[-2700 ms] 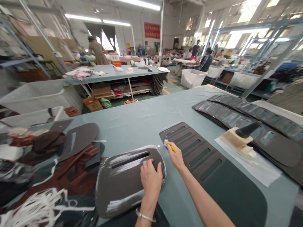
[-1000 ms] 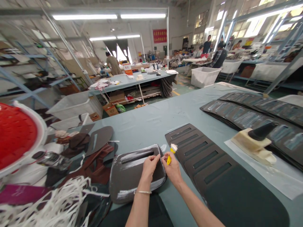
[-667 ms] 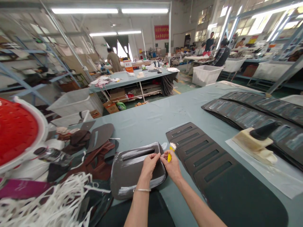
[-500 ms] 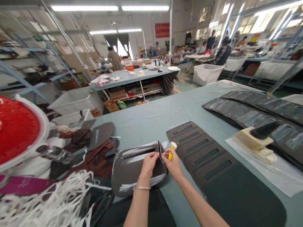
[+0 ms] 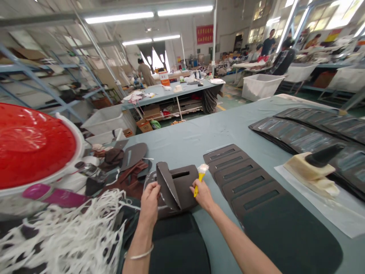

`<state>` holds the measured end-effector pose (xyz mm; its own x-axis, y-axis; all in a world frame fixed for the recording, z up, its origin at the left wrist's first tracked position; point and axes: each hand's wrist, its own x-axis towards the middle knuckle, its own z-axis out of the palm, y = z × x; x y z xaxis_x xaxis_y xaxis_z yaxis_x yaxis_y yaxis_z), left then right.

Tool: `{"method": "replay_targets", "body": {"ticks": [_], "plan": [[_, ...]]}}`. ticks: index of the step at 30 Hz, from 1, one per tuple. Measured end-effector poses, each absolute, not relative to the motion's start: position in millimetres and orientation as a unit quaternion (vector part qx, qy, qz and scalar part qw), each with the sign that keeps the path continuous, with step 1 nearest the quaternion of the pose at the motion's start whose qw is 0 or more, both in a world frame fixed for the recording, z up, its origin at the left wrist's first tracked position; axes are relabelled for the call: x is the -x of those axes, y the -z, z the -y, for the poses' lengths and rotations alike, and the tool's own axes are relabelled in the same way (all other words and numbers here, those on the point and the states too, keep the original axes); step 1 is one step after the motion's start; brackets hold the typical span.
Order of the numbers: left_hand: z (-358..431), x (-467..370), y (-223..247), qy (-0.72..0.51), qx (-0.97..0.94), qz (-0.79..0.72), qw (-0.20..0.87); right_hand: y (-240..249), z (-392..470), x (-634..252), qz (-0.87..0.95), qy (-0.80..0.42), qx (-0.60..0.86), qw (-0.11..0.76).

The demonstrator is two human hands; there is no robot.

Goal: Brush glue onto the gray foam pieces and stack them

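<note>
In the head view, my left hand [image 5: 151,196] pinches the edge of a dark grey slotted panel [image 5: 168,186], which is lifted and folded over to the left. Beneath it lies a similar dark panel [image 5: 186,194] with a narrow slot. White smears show along the lifted edge and on the layer at the left. My right hand [image 5: 202,193] closes around the yellow handle of a brush [image 5: 201,176], whose white-coated bristles point up. Its fingertips are at the right edge of the lower panel; whether they grip it I cannot tell.
Overlapping slotted panels [image 5: 248,182] lie to the right, beyond them a cream container [image 5: 302,167] with a black cone on white paper [image 5: 345,217]. White strips [image 5: 65,232], a purple object [image 5: 57,195] and a red basin-like object [image 5: 34,144] crowd the left. Co-workers are in the background.
My left hand has moved left and down, drawing the panel's upper layer over with it. My right hand stays near the right edge with the brush. The view has shifted slightly.
</note>
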<state>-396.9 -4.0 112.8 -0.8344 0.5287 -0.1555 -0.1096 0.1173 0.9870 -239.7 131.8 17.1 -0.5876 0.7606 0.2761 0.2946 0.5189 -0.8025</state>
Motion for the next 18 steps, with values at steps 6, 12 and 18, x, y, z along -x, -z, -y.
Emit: {"method": "replay_targets", "body": {"ticks": [6,12,18], "plan": [[-5,361,-119,-0.606,-0.199,-0.745,0.196,-67,-119,233,0.760,-0.441,0.278,0.387],[-3,335,-131,-0.626,-0.137,-0.752,0.153,-66,-123,244,0.829,-0.317,0.336,0.315],[70,340,-236,-0.682,-0.131,-0.711,0.114,-41,-143,235,0.858,-0.233,0.400,0.222]]}}
